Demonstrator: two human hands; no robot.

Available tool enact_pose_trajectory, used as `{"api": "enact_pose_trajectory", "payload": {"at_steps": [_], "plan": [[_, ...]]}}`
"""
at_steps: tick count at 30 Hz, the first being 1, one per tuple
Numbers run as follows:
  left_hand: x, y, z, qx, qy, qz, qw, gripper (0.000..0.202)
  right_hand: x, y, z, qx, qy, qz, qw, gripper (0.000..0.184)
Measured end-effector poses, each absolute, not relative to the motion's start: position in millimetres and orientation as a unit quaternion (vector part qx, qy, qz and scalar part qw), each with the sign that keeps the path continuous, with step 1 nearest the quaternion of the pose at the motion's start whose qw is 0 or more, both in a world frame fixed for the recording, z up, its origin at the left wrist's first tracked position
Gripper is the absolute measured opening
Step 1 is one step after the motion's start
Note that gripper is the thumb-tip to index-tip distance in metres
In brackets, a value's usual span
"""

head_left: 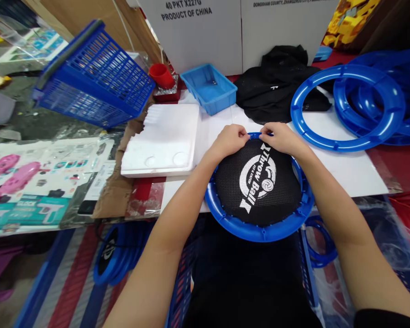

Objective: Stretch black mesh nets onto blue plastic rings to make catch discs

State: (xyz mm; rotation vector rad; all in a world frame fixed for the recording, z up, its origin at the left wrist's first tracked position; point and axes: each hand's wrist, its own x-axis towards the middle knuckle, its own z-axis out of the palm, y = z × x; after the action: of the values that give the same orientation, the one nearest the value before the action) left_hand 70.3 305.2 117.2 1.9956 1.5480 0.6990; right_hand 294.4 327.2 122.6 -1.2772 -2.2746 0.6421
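A round black mesh (225, 182) printed "Throw Ball" lies across a blue plastic ring (259, 233) at the table's front edge. Small studs around the ring carry the mesh edge along the near side. At the far rim, my left hand (233, 138) pinches the mesh edge between closed fingers. Just to its right, my right hand (283, 137) is also closed, pinching the same edge. A gap between mesh and ring shows on the right side. Exactly what sits under the fingertips is hidden.
Loose blue rings (348, 146) are stacked at the right, beside a heap of black mesh (269, 91). Behind stand a light-blue tray (222, 104) and a red cup (161, 75). White foam (164, 132) and a tilted blue basket (99, 77) are at the left.
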Motion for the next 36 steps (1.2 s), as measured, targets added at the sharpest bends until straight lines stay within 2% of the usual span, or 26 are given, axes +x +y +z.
{"api": "enact_pose_trajectory", "payload": {"at_steps": [4, 8, 13, 17, 20, 24, 26, 29, 31, 36], "plan": [[59.5, 297.5, 120.8, 0.773, 0.504, 0.285, 0.260, 0.017, 300.4, 325.4, 127.0, -0.465, -0.814, 0.250, 0.240, 0.010], [51.7, 286.7, 124.2, 0.848, 0.411, 0.257, 0.214, 0.028, 317.9, 331.0, 127.3, -0.533, -0.769, 0.205, 0.287, 0.015], [60.3, 277.5, 134.4, 0.850, 0.502, 0.131, 0.092, 0.031, 346.1, 334.0, 126.1, -0.569, -0.739, 0.134, 0.335, 0.011], [55.1, 268.2, 143.8, 0.795, 0.604, 0.049, 0.024, 0.029, 362.3, 323.6, 137.2, -0.497, -0.792, 0.164, 0.314, 0.016], [38.7, 261.8, 152.7, 0.766, 0.639, 0.022, 0.061, 0.029, 369.8, 317.6, 146.3, -0.435, -0.835, 0.201, 0.269, 0.022], [22.5, 253.7, 176.1, 0.756, 0.608, -0.061, 0.236, 0.064, 374.4, 315.1, 146.9, -0.419, -0.857, 0.259, 0.153, 0.030], [25.8, 251.0, 185.6, 0.776, 0.587, -0.024, 0.228, 0.062, 371.8, 313.4, 143.8, -0.433, -0.851, 0.269, 0.127, 0.036], [44.3, 253.4, 182.8, 0.839, 0.513, 0.116, 0.144, 0.037, 360.1, 308.5, 140.0, -0.420, -0.859, 0.268, 0.119, 0.039], [58.6, 258.6, 169.7, 0.877, 0.435, 0.161, 0.127, 0.028, 349.9, 304.3, 138.6, -0.381, -0.873, 0.280, 0.118, 0.036], [72.5, 268.0, 134.3, 0.910, 0.368, 0.133, 0.134, 0.041, 337.4, 297.4, 135.9, -0.308, -0.893, 0.305, 0.124, 0.036]]}}
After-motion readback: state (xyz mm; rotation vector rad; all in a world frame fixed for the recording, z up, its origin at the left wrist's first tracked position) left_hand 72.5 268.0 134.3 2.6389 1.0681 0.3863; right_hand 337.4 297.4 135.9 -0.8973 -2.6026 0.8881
